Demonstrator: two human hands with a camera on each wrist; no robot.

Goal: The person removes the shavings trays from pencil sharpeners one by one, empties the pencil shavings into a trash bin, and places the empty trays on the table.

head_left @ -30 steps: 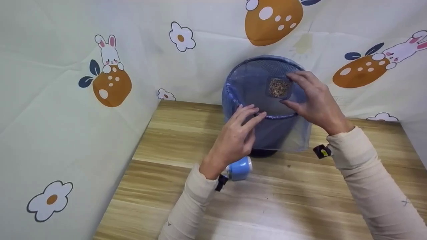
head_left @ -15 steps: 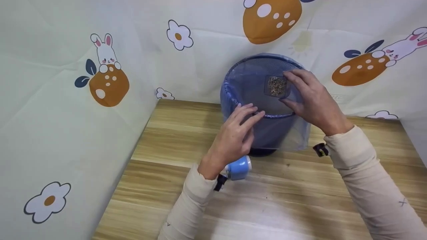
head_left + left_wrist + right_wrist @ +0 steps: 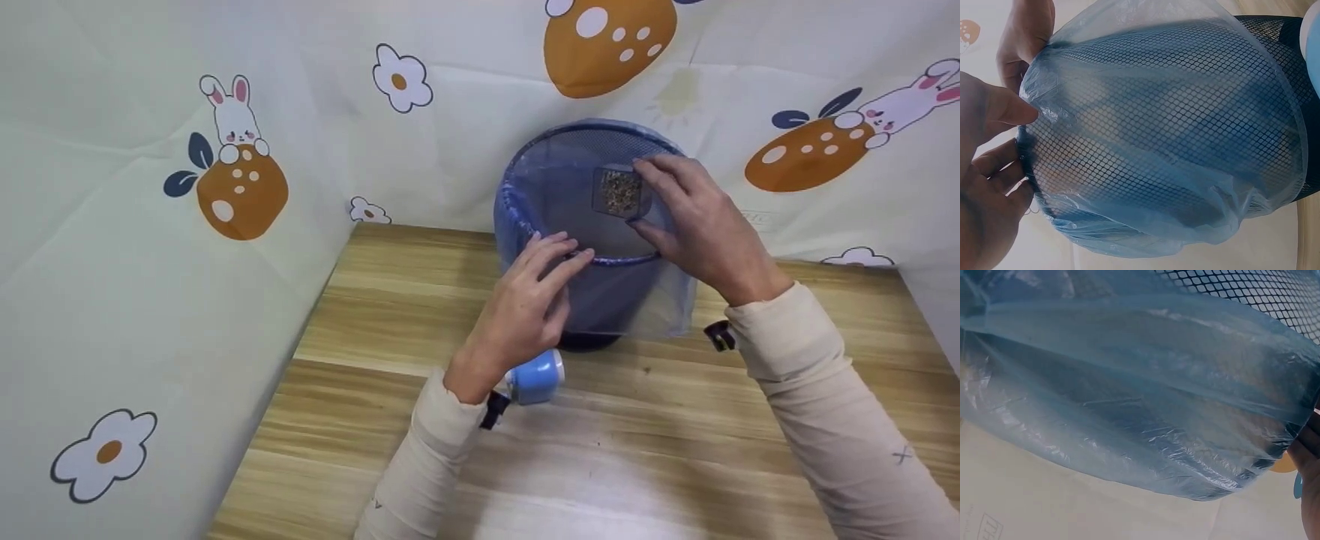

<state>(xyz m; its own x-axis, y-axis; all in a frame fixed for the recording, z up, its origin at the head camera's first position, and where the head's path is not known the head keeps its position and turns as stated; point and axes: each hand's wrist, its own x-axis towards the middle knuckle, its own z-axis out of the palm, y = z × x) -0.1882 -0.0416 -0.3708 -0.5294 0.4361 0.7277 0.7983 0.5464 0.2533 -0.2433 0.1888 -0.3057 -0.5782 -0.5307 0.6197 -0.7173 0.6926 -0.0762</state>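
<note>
A mesh bin stands by the back wall with a translucent blue bag [image 3: 1213, 185] turned over its rim [image 3: 622, 262] and hanging down outside. My left hand [image 3: 521, 307] rests its fingertips on the near rim, fingers loosely extended. At the right of the opening, my right hand [image 3: 701, 229] pinches a small square clear box [image 3: 619, 193] by its side, thumb below and index finger above. Brown flecks fill the box, which sits over the bin's mouth. The wrist views do not show the box.
A blue cylinder with a white end [image 3: 536, 376] lies on the wood-grain table [image 3: 652, 442], partly behind my left wrist. Printed sheeting [image 3: 465, 142] forms the back and side walls, close behind the bin.
My right hand and the small box have shifted slightly left and up in the head view. My left hand keeps its place on the rim.
</note>
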